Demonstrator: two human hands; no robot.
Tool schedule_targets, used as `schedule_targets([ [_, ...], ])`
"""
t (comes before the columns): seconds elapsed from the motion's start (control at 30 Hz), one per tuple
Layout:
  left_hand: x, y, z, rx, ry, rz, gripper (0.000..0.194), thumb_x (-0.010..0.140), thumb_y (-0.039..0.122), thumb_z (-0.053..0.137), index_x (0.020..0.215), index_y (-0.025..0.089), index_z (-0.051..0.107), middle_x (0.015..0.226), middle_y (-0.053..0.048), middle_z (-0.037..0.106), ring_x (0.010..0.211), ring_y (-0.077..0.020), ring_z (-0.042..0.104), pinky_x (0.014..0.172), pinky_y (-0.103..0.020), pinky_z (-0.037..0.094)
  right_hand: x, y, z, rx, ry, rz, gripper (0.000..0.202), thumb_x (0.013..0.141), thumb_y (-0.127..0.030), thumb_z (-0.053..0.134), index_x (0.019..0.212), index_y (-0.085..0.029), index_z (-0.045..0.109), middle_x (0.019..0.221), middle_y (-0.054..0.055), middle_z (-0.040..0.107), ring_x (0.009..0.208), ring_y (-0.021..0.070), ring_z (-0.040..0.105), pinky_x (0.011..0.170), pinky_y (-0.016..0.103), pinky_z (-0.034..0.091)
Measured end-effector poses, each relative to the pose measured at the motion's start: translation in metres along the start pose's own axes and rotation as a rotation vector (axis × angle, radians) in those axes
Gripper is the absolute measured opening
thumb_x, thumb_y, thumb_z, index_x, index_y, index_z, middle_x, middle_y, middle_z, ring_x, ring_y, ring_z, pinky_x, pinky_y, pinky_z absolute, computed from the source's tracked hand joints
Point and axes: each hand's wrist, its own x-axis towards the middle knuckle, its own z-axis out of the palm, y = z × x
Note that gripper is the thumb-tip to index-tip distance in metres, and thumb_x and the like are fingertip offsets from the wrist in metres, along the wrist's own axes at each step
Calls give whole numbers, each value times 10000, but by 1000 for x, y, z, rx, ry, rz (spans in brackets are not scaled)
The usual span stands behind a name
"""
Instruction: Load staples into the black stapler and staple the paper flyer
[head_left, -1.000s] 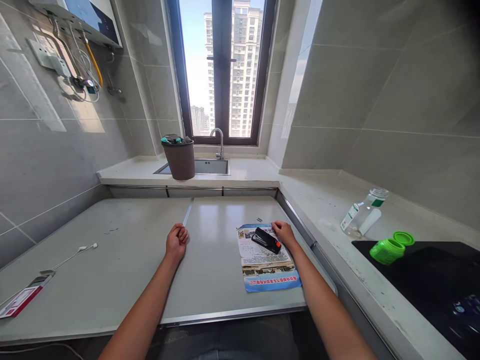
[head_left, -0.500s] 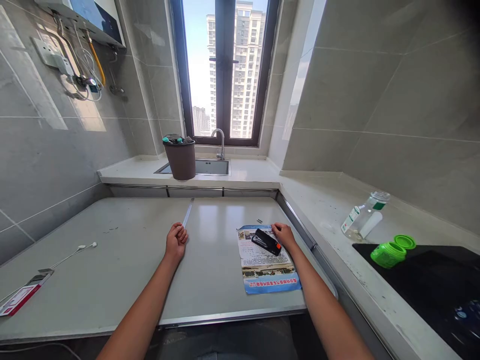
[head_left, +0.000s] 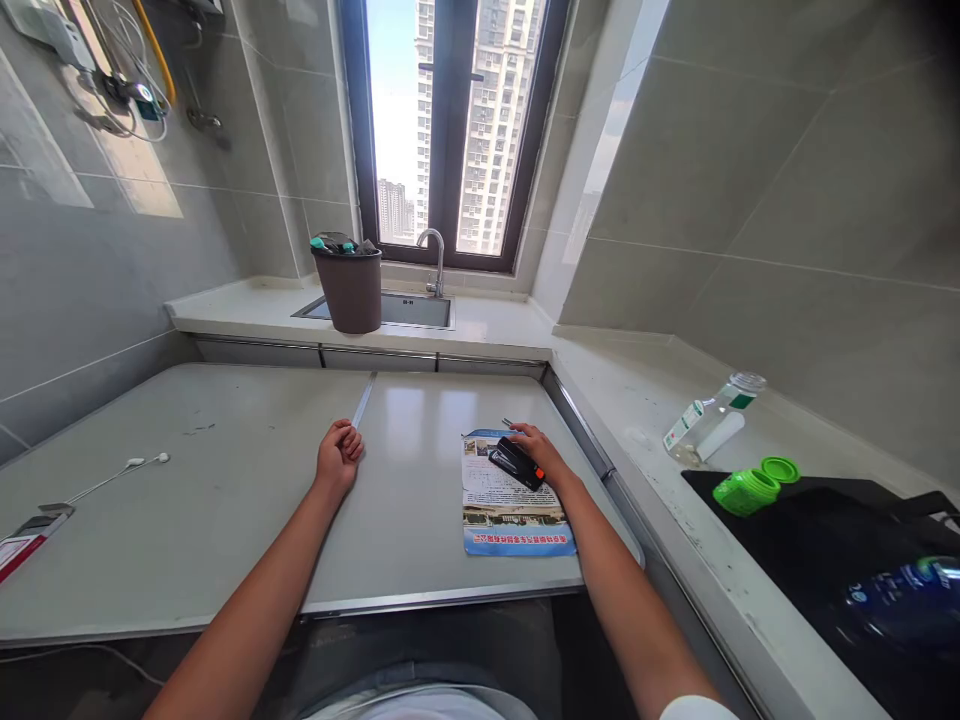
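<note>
From my feed I see my right hand point(head_left: 541, 450) lying on the top right corner of a printed paper leaflet with a blue lower band point(head_left: 510, 495), its fingers loosely curved and touching the far end of a black stapler with an orange tip point(head_left: 515, 463); they rest against it rather than wrap around it, so nothing is lifted. The stapler lies flat and slantwise on the upper part of the leaflet, orange end nearest me. The leaflet lies flat on the right half of the pale grey table top point(head_left: 225, 500), close to its right edge. Just beyond my fingers a few small metal bits point(head_left: 508, 422) lie on the bare table, too small for me to make out. My left hand point(head_left: 339, 457) rests on the table near the seam between its two halves, curled into a loose fist and holding nothing that I can see. Far to the left a white earphone cable point(head_left: 112, 475) runs across the table. On the white counter to the right lie a clear plastic bottle on its side point(head_left: 709, 420) and a green round jar with its lid beside it point(head_left: 746, 488). At the back a brown bucket point(head_left: 350, 288) stands at the edge of the steel sink point(head_left: 416, 310).
</note>
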Motion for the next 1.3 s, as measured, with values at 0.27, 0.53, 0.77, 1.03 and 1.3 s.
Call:
schedule_targets([
  [0.27,1,-1,-1,-4,-13,11,232,686,125,730,849,189,577,548,84,348,454,-68,295,404,-217,231,7,13,11,-136,-104,71,538,1025,-210,450,1552,-264,545,1717,81,385,1592,231,372,1312,489,288],
  [0.53,4,-3,-3,-11,-7,10,227,685,132,724,841,193,572,540,89,331,444,-69,284,405,-219,212,10,-7,15,-378,-255,59,732,1016,-114,347,1706,-333,239,1769,94,242,1643,246,240,1304,606,232],
  [0.77,2,0,-1,-16,-13,31,204,694,131,722,834,186,583,541,85,340,444,-68,292,410,-216,213,49,-87,55,-367,-318,-55,690,1073,-180,301,1730,-275,110,1778,108,194,1660,271,167,1301,666,162],
  [1.03,2,16,-2,-170,-63,102,196,696,68,687,829,182,599,552,73,322,457,-70,302,432,-220,222,107,-177,119,-238,-349,-154,581,1132,-382,296,1702,-281,260,1782,68,178,1656,310,180,1276,730,154],
  [1.3,5,26,-10,-302,-25,124,179,679,36,634,779,176,585,559,64,316,456,-73,291,436,-230,216,116,-191,120,-132,-338,-178,648,1122,-505,301,1719,-285,179,1792,56,129,1661,309,154,1278,723,162],
])
